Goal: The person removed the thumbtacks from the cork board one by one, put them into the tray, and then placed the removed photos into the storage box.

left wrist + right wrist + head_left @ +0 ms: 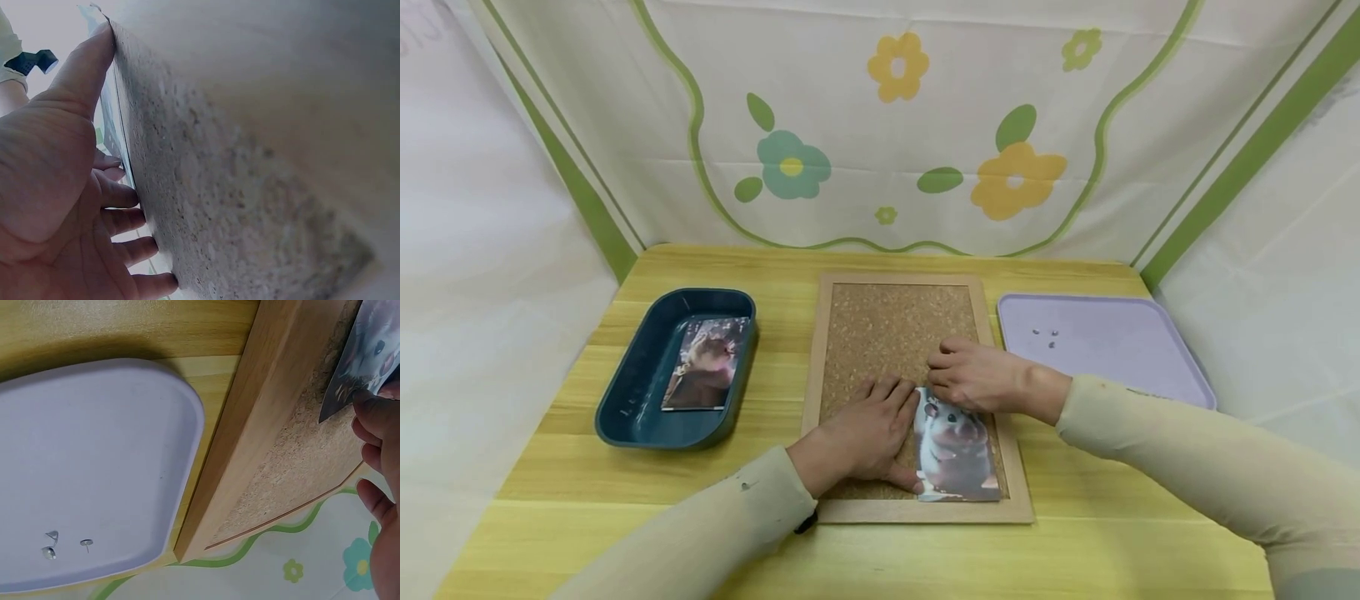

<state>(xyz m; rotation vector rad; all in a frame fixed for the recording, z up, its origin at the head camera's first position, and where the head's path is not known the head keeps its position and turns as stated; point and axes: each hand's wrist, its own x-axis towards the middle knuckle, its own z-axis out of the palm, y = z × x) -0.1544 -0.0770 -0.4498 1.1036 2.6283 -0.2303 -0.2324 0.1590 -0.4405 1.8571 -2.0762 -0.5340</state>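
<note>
A hamster photo (955, 454) lies at the lower right of a wood-framed cork board (895, 321). My left hand (868, 433) rests palm down on the cork, its fingers spread along the photo's left side and its thumb at the lower left corner. In the left wrist view, the left thumb (84, 69) reaches to the board's surface. My right hand (973, 375) is at the photo's top edge with curled fingers. In the right wrist view, its index finger (369, 406) and thumb meet on the photo (369, 350); I cannot tell what is between them.
A dark teal tray (613, 417) on the left holds another animal photo (707, 362). To the board's right, a lilac tray (1120, 342) carries several small metal thumbtacks (86, 542). A flowered white curtain (850, 100) hangs behind the wooden table (572, 475).
</note>
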